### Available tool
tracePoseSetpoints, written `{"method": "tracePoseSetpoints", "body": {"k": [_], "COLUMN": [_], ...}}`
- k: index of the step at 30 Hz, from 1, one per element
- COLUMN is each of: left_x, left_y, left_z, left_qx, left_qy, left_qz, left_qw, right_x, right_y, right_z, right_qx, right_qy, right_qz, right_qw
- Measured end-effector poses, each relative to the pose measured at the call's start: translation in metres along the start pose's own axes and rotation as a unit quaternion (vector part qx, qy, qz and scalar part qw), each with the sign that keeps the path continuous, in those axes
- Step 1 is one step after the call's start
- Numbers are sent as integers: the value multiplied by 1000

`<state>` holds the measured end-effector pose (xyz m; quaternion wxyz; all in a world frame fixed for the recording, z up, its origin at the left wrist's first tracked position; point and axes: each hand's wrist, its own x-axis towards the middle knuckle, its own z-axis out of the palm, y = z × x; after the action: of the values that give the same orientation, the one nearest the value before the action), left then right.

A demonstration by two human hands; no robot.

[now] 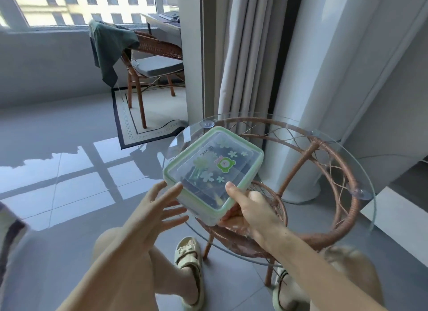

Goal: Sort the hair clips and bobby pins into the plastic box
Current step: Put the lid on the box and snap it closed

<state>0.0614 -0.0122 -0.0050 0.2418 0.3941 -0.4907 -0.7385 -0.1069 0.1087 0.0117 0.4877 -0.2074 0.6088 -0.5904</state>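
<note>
**Box held over the glass table**

Fingers (234, 190) of the right hand (252, 209) grip the near corner of the clear plastic box (213, 169), thumb on its green-rimmed lid. The left hand (152, 209) is spread open, fingertips touching its edge, above the round glass table (361, 171).

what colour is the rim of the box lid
Pale green, around the clear plastic box lid; seen in the head view.

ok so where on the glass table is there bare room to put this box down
The glass tabletop is bare behind and right of the plastic box, out to the far rim. The near-left edge is crowded: the right hand grips the box there and the left hand hovers open.
</note>
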Motion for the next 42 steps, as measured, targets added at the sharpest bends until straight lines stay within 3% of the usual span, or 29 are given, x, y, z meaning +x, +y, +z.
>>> {"method": "tracePoseSetpoints", "body": {"k": [6,9,11,13,17,21,23,32,37,42], "left_x": [-5,-4,-5,-5,8,41,60,147,195,245], "left_y": [5,8,9,8,-2,-19,-28,-70,-90,-120], "left_z": [-27,-55,-80,-110,-158,-174,-177,-170,-127,-75], "left_qx": [-61,-93,-120,-118,-118,-134,-125,-14,43,144], "left_qy": [139,179,202,231,300,344,338,181,115,-1], "left_qz": [113,133,141,163,165,118,84,-32,-75,-65], "left_qw": [982,970,962,952,932,922,929,983,990,987], "right_x": [16,26,37,52,80,106,112,114,118,121], "right_y": [3,0,-7,-15,-21,-13,-13,-9,-8,-7], "right_z": [57,69,61,38,-24,-70,-86,-89,-88,-91], "right_qx": [-11,-126,-224,-308,-483,-624,-662,-656,-655,-662], "right_qy": [-32,-73,-34,50,208,226,223,293,300,303], "right_qz": [-18,-64,-122,-171,-213,-179,-163,-204,-218,-216], "right_qw": [999,987,966,934,823,727,696,666,658,650]}}
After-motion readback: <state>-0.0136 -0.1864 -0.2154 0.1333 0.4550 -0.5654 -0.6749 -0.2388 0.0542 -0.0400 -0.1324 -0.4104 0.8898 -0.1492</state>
